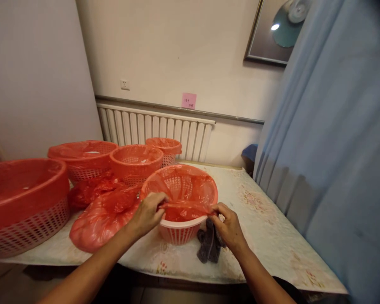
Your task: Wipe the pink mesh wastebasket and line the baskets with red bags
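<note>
On the floral cover (262,240), pale basket (179,234) with red bag (185,205) inside. From basket centre: left hand (149,212) at 8 o'clock, right hand (230,226) at 4, both pinching the bag's edge. Dark grey cloth (208,245) at 5, bulging red sack (98,221) at 9.

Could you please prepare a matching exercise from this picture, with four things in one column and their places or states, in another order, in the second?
Column 1
1. Left hand
2. Right hand
3. Dark cloth
4. Pink note

Column 2
A. On the table, beside the basket
B. Pinching the right end of the red plastic
C. Above the radiator
D. Pinching the left end of the red plastic

Pairs: 1-D, 2-B, 3-A, 4-C
</note>
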A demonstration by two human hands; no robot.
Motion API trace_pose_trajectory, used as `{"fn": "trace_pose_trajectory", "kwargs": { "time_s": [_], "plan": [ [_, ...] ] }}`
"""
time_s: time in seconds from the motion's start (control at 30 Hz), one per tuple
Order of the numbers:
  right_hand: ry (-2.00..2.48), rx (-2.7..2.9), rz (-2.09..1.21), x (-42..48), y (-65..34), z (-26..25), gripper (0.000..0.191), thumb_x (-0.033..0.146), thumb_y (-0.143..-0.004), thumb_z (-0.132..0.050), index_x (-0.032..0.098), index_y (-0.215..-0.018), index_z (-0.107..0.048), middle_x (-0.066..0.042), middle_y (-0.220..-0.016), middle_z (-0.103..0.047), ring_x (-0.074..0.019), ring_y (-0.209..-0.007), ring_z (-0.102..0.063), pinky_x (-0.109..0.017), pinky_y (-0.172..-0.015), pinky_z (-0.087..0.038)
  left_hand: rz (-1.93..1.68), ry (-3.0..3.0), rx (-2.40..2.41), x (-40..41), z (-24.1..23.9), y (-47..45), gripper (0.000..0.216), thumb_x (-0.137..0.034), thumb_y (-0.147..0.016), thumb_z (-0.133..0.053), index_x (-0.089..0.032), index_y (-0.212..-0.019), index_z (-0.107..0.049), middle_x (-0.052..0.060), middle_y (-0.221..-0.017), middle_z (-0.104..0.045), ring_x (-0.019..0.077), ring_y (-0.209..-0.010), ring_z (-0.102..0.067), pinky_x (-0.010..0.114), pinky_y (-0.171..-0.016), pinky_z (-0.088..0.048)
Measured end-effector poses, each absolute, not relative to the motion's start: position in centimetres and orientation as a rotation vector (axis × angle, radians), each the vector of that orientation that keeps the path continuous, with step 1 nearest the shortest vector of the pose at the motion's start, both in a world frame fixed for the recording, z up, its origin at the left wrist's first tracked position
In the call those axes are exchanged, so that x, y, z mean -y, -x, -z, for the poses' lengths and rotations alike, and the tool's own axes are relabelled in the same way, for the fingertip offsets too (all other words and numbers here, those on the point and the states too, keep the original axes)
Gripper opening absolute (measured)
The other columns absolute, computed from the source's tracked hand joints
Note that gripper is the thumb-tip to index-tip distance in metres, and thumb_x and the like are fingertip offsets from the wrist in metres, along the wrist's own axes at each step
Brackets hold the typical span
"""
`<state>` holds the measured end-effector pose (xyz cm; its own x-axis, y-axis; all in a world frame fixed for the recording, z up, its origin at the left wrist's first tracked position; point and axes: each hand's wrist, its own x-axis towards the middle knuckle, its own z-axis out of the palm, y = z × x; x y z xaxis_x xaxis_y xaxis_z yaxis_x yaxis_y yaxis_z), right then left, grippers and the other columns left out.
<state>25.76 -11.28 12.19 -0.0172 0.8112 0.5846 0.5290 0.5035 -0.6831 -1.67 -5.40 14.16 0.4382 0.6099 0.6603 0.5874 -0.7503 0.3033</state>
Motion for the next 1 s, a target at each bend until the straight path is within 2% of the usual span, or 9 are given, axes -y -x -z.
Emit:
{"fn": "trace_pose_trajectory", "kwargs": {
  "time_s": [0.1,0.27,0.6,1.0],
  "plan": [
    [1.135,1.707,-0.285,11.3,-25.6,-11.9,0.011,0.011,-0.081,-0.054,0.021,-0.077,-0.059,0.001,-0.078,-0.058,-0.0154,-0.076,-0.053,-0.027,-0.072,-0.039,-1.637,-3.009,-1.009,6.5,-12.4,2.5,0.013,-0.007,-0.086,-0.048,-0.017,-0.09,-0.054,0.004,-0.074,-0.058,0.0197,-0.073,-0.05,0.034,-0.071,-0.041],
    [1.099,1.779,-0.116,11.5,-25.7,-11.4,0.014,0.008,-0.083,-0.052,0.02,-0.081,-0.059,-0.001,-0.081,-0.059,-0.0169,-0.08,-0.053,-0.029,-0.075,-0.039,-1.785,-3.162,-1.028,6.9,-10.2,3.1,0.016,-0.003,-0.085,-0.051,-0.015,-0.095,-0.052,0.006,-0.075,-0.058,0.0209,-0.073,-0.049,0.034,-0.067,-0.041],
    [1.133,1.903,0.015,11.4,-26.0,-9.8,0.014,0.011,-0.087,-0.051,0.02,-0.08,-0.057,-0.003,-0.083,-0.058,-0.0196,-0.082,-0.051,-0.032,-0.075,-0.039,-1.424,-3.142,-1.41,7.0,-7.2,3.6,0.02,-0.009,-0.091,-0.046,-0.018,-0.075,-0.054,0.005,-0.068,-0.052,0.0213,-0.068,-0.044,0.035,-0.064,-0.036],
    [1.25,1.896,-0.002,9.8,-26.1,-7.2,0.015,0.011,-0.085,-0.05,0.02,-0.084,-0.062,-0.006,-0.09,-0.063,-0.0219,-0.087,-0.056,-0.035,-0.079,-0.045,-1.361,-2.74,-1.445,6.2,-5.6,2.9,0.016,-0.011,-0.089,-0.043,-0.017,-0.086,-0.058,0.008,-0.082,-0.059,0.0237,-0.08,-0.053,0.036,-0.072,-0.046]
  ]
}}
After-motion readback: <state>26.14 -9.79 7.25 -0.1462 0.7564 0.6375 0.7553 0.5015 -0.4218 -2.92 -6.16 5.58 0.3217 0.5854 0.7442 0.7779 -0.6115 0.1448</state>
